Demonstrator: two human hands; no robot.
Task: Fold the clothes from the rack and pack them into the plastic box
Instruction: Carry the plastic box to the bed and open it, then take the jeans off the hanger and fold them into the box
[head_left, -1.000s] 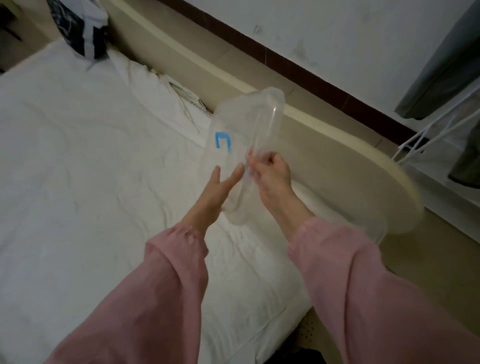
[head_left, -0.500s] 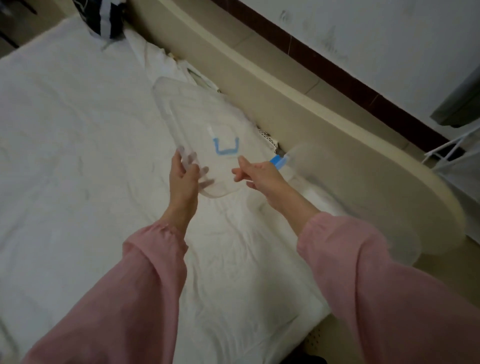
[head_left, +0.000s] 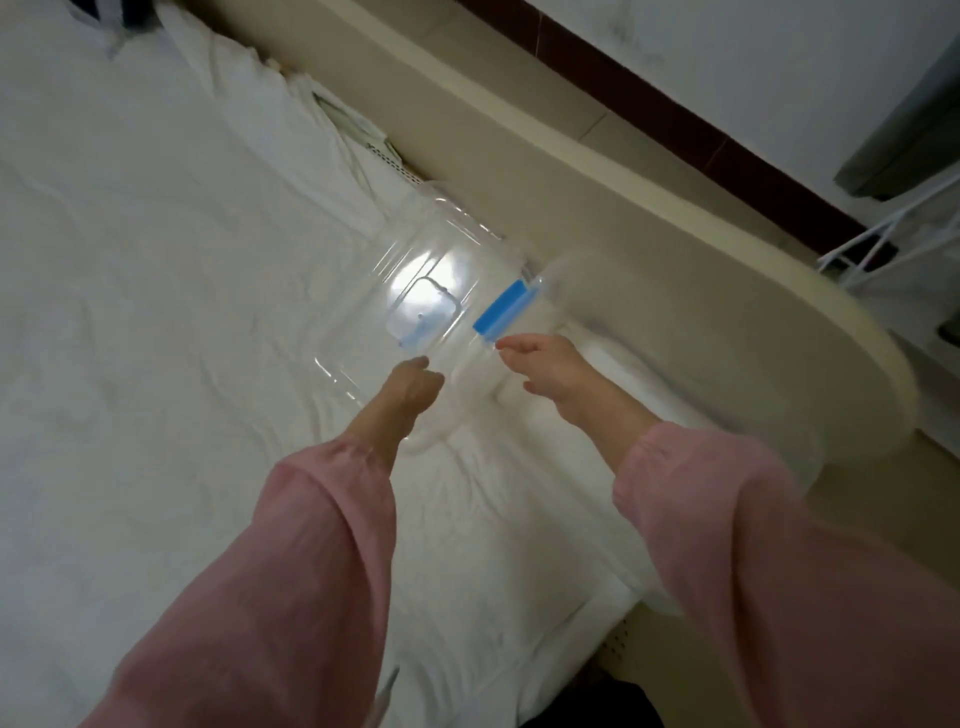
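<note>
Hands (head_left: 413, 384) (head_left: 548, 366) at clear lid (head_left: 415, 280), white bedsheet (head_left: 156, 322), beige frame (head_left: 649, 218), white wall (head_left: 779, 57)

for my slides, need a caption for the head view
clear lid on white bed, left hand at its near edge, right hand beside a blue clip

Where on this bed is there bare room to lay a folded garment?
Free: the wide sheet left of the lid, and the strip between the sleeves. Crowded: the far side, where lid, blue latch, left hand, right hand and bunched bedding sit along the bed frame.
</note>
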